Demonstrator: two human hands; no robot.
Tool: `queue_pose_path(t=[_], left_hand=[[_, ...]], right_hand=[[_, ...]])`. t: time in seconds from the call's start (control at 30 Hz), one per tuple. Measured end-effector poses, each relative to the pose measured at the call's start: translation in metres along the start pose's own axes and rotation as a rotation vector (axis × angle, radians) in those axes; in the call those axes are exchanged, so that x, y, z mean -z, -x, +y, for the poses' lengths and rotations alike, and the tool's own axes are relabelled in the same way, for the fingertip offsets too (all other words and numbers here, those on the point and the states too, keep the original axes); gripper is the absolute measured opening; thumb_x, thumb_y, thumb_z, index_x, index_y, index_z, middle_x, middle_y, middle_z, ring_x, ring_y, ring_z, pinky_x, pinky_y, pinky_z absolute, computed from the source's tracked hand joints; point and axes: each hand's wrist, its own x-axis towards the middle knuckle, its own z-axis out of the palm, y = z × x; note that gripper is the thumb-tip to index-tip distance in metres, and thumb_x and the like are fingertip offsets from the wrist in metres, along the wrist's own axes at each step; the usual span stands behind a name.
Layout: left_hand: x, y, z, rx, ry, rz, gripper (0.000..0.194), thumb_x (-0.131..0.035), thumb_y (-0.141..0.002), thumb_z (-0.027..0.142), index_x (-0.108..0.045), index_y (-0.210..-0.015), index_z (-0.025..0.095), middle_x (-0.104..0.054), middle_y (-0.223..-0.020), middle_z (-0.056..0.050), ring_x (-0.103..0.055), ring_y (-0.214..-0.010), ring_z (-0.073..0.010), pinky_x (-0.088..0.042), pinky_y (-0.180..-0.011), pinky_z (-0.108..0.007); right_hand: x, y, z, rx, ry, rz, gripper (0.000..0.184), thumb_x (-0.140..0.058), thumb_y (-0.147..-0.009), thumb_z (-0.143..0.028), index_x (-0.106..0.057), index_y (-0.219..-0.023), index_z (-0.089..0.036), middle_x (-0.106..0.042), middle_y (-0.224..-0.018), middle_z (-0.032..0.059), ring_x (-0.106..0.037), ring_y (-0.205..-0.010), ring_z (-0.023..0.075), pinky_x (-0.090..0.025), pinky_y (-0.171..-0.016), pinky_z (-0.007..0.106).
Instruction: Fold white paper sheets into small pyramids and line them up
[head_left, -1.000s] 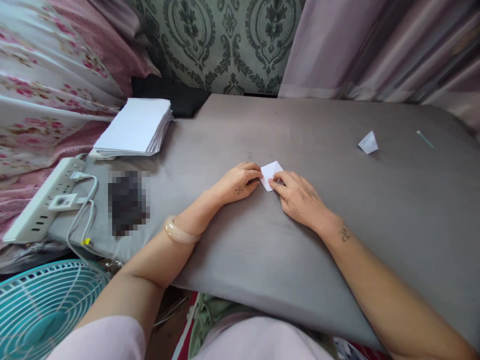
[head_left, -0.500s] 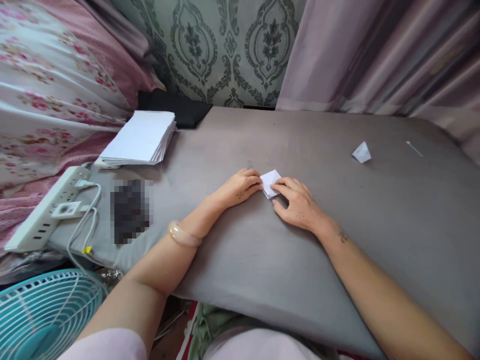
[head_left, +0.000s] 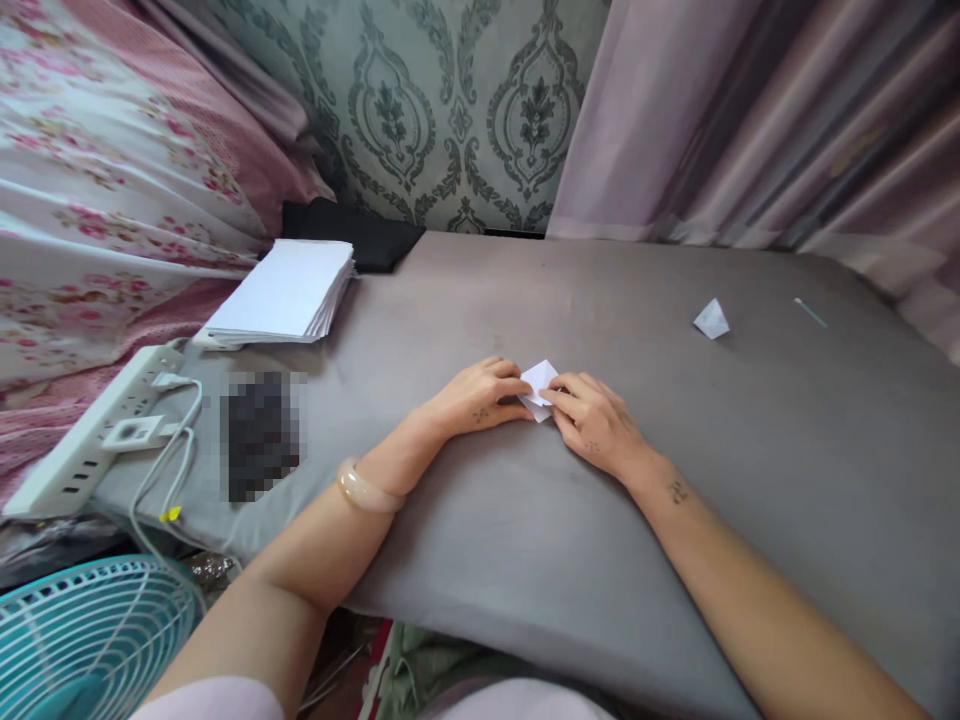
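A small folded piece of white paper point(head_left: 544, 373) lies on the grey cloth-covered table between my hands, its top corner pointing away from me. My left hand point(head_left: 484, 393) grips its left edge between thumb and fingers. On the opposite side my right hand point(head_left: 596, 415) has its fingertips closed on the paper's lower right part. The fingers cover much of both sides and the lower fold. Farther off to the right sits another folded white paper shape point(head_left: 712, 320), standing up with pointed corners, apart from both hands.
A stack of white paper point(head_left: 285, 290) lies at the back left, before a black folded item point(head_left: 360, 232). A power strip point(head_left: 94, 430) with plugged cables runs along the left edge, above a teal fan point(head_left: 90, 640). A thin stick point(head_left: 811, 312) lies at the far right.
My right fingers have closed in on the paper's lower right, and my left thumb and fingers now grip its left side. The whole view has shifted slightly.
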Motion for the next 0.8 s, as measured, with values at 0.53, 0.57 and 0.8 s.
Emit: queue_pose_path(t=[0.53,0.57,0.8], left_hand=[[-0.012,-0.010,0.013,0.554,0.299,0.150,0.014,-0.061,-0.084,0.024,-0.070,-0.080,0.015,-0.061,-0.090,-0.008,-0.059,-0.080,-0.0163,-0.050,-0.078,-0.030],[-0.012,-0.010,0.013,0.562,0.304,0.147,0.015,-0.060,-0.085,0.025,-0.069,-0.079,0.014,-0.061,-0.090,-0.008,-0.059,-0.080,-0.0163,-0.050,-0.078,-0.031],[-0.010,-0.015,0.014,0.666,0.270,0.143,0.017,-0.061,-0.084,0.027,-0.064,-0.073,0.015,-0.059,-0.085,-0.006,-0.056,-0.073,-0.0152,-0.048,-0.076,-0.032]], right_hand=[[-0.011,0.000,0.007,-0.489,-0.248,0.159,0.025,-0.052,-0.089,-0.034,-0.072,-0.085,-0.020,-0.063,-0.110,0.0098,-0.058,-0.103,0.0256,-0.047,-0.090,0.040],[-0.012,0.000,0.007,-0.513,-0.242,0.170,0.025,-0.052,-0.089,-0.035,-0.072,-0.083,-0.019,-0.063,-0.110,0.0105,-0.059,-0.102,0.0258,-0.047,-0.089,0.041],[-0.015,-0.003,0.007,-0.574,-0.206,0.232,0.023,-0.054,-0.085,-0.033,-0.064,-0.071,-0.018,-0.062,-0.103,0.0134,-0.061,-0.095,0.0257,-0.048,-0.087,0.041]])
